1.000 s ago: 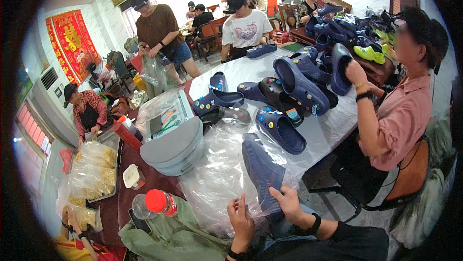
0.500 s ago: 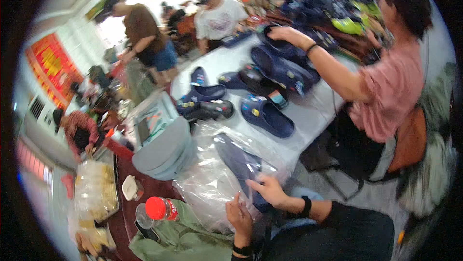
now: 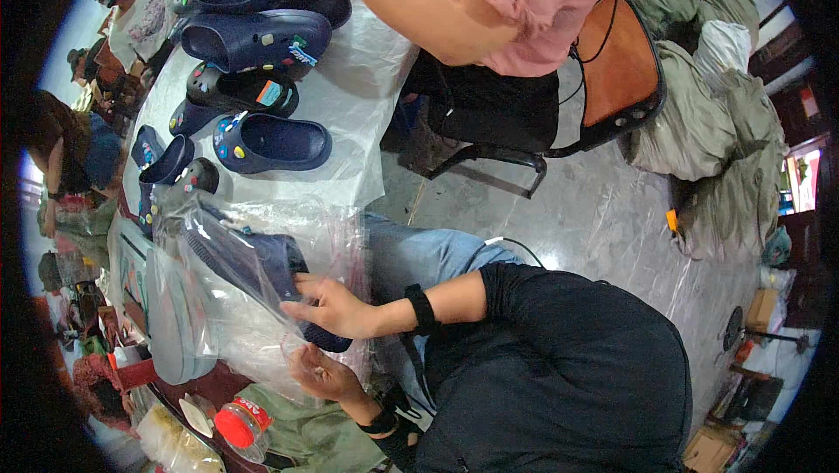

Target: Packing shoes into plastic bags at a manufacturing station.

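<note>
A navy clog (image 3: 240, 254) lies mostly inside a clear plastic bag (image 3: 218, 351) at the near end of the white-covered table. My right hand (image 3: 341, 307) is closed on the clog's near part, thumb and fingers at the bag's mouth. Just below it, my left hand (image 3: 323, 374) has curled fingers at the edge of the bag film. Beyond the bag sits a loose navy clog (image 3: 284, 142) with coloured charms, among several similar clogs.
A co-worker in a pink top (image 3: 533, 1) reaches over the table's far side, beside a brown chair (image 3: 620, 62). Grey-green sacks (image 3: 690, 123) are piled at right. A grey bin (image 3: 179, 324), a red-lidded jar (image 3: 240, 425) and green cloth (image 3: 323, 438) lie at lower left.
My view has swung to the right and tilted, so the table and hands appear further left. Both hands stay at the bag and clog.
</note>
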`<act>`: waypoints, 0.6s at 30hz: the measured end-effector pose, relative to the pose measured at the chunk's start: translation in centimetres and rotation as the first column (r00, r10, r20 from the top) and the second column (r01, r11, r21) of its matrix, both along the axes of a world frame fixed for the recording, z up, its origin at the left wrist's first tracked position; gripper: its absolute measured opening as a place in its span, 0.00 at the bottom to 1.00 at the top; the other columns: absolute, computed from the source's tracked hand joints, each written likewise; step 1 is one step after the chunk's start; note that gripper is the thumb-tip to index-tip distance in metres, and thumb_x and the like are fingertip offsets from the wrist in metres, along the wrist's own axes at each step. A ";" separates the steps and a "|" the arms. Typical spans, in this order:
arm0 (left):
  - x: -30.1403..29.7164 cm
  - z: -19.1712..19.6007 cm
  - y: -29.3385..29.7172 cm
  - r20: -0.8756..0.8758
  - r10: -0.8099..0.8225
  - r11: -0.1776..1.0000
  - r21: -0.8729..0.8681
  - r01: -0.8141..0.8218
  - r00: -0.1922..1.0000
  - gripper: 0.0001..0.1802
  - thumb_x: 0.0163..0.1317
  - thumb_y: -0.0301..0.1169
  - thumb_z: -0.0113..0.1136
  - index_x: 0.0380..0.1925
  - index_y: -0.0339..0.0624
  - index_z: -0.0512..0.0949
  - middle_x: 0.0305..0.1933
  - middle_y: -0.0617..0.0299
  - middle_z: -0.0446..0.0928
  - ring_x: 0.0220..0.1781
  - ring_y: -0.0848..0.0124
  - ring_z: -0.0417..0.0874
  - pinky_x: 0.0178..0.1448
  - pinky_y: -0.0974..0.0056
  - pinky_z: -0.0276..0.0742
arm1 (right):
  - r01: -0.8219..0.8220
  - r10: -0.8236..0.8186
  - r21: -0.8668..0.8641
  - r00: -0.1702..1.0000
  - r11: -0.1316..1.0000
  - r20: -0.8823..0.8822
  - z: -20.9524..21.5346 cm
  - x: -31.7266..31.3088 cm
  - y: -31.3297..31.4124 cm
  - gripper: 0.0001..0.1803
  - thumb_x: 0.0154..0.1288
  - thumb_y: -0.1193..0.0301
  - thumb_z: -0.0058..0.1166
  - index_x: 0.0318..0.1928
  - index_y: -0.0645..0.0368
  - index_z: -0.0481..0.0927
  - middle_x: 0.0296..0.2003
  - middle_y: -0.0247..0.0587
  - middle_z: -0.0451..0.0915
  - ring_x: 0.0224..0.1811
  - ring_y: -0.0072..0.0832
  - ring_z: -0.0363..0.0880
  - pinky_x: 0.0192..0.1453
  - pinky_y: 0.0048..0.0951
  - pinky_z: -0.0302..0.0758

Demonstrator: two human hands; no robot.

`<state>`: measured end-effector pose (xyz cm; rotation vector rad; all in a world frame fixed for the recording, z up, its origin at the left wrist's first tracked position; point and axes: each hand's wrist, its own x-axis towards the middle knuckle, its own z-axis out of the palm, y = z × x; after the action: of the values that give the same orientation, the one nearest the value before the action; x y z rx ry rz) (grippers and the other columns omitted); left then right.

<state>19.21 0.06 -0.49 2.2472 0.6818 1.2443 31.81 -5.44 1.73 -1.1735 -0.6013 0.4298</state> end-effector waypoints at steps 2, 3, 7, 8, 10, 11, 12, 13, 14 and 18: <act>-0.2 -0.4 0.1 0.069 -0.020 0.997 0.072 0.015 0.997 0.06 0.64 0.26 0.54 0.34 0.33 0.72 0.35 0.56 0.73 0.36 0.66 0.75 0.42 0.65 0.74 | 0.120 -0.120 0.005 0.990 0.993 0.074 -0.1 0.1 0.1 0.15 0.63 0.64 0.53 0.37 0.67 0.77 0.34 0.51 0.73 0.39 0.42 0.73 0.44 0.36 0.69; -0.3 -0.1 0.1 0.076 0.096 0.987 0.125 -0.105 0.993 0.05 0.64 0.25 0.54 0.36 0.33 0.72 0.36 0.56 0.74 0.37 0.66 0.75 0.42 0.64 0.74 | 0.106 -0.107 0.011 0.991 0.994 0.078 -0.4 0.4 0.1 0.15 0.63 0.64 0.53 0.37 0.67 0.77 0.34 0.51 0.73 0.39 0.42 0.73 0.44 0.36 0.69; -1.6 0.3 1.0 0.030 0.292 0.947 0.129 -0.293 0.956 0.03 0.63 0.20 0.51 0.36 0.35 0.73 0.36 0.53 0.75 0.37 0.60 0.76 0.42 0.63 0.73 | -0.025 0.179 -0.345 0.889 0.938 0.422 -1.3 2.5 -0.5 0.16 0.61 0.62 0.55 0.36 0.66 0.77 0.31 0.55 0.74 0.38 0.48 0.75 0.46 0.39 0.72; -1.1 0.2 1.3 0.106 0.162 0.965 0.191 -0.180 0.981 0.04 0.61 0.18 0.49 0.34 0.34 0.73 0.36 0.52 0.75 0.37 0.59 0.75 0.44 0.61 0.72 | 0.106 -0.010 -0.195 0.899 0.975 0.439 -1.8 2.5 -0.4 0.17 0.61 0.61 0.55 0.32 0.66 0.77 0.28 0.55 0.74 0.33 0.47 0.75 0.40 0.39 0.71; -0.5 1.6 1.0 -0.136 0.020 0.964 0.266 0.017 0.991 0.05 0.59 0.21 0.57 0.35 0.34 0.74 0.40 0.51 0.77 0.43 0.57 0.75 0.50 0.57 0.69 | -0.086 0.189 -0.326 0.935 0.941 0.300 0.2 3.9 -2.1 0.13 0.61 0.64 0.56 0.35 0.62 0.80 0.32 0.52 0.78 0.34 0.45 0.77 0.38 0.41 0.71; 0.3 2.8 0.1 -0.178 -0.047 0.982 0.173 0.078 0.983 0.09 0.58 0.23 0.57 0.39 0.33 0.75 0.46 0.48 0.75 0.45 0.54 0.74 0.53 0.54 0.68 | -0.185 0.286 -0.355 0.923 0.916 0.258 -0.8 4.5 -2.4 0.11 0.61 0.65 0.57 0.38 0.59 0.81 0.33 0.51 0.78 0.36 0.45 0.77 0.39 0.41 0.71; 0.8 3.3 -0.3 -0.184 -0.030 0.990 0.130 0.055 0.982 0.16 0.58 0.25 0.57 0.48 0.35 0.75 0.52 0.46 0.72 0.46 0.54 0.73 0.52 0.55 0.68 | -0.204 0.313 -0.397 0.921 0.895 0.231 -0.6 4.7 -2.5 0.12 0.62 0.63 0.55 0.39 0.58 0.81 0.36 0.50 0.79 0.39 0.42 0.78 0.42 0.38 0.71; 0.6 3.8 -0.7 -0.283 0.000 0.994 0.104 0.031 0.959 0.22 0.57 0.23 0.56 0.54 0.40 0.74 0.57 0.44 0.69 0.42 0.60 0.75 0.47 0.59 0.71 | -0.224 0.337 -0.441 0.920 0.869 0.198 -0.8 4.9 -2.4 0.13 0.63 0.61 0.54 0.40 0.56 0.82 0.38 0.49 0.80 0.41 0.39 0.78 0.45 0.36 0.71; 0.8 3.6 -1.0 -0.303 -0.018 0.998 0.060 0.038 0.953 0.24 0.55 0.22 0.57 0.54 0.45 0.75 0.58 0.45 0.69 0.37 0.63 0.76 0.42 0.62 0.73 | -0.189 0.349 -0.446 0.885 0.875 0.310 -1.8 5.6 -2.5 0.13 0.63 0.62 0.53 0.40 0.56 0.82 0.37 0.50 0.80 0.43 0.40 0.78 0.46 0.37 0.71; 1.3 2.8 -0.6 -0.316 -0.189 0.952 0.173 0.252 0.930 0.28 0.50 0.20 0.58 0.53 0.57 0.77 0.60 0.52 0.70 0.23 0.72 0.76 0.25 0.70 0.72 | 0.016 0.013 -0.023 0.464 1.000 0.886 -0.3 6.0 -1.4 0.12 0.62 0.66 0.56 0.31 0.62 0.74 0.23 0.36 0.69 0.29 0.25 0.64 0.35 0.33 0.64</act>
<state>20.49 -0.51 2.28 2.6357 0.3954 0.9147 37.80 -6.82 1.43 -1.3894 -1.5234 -0.2586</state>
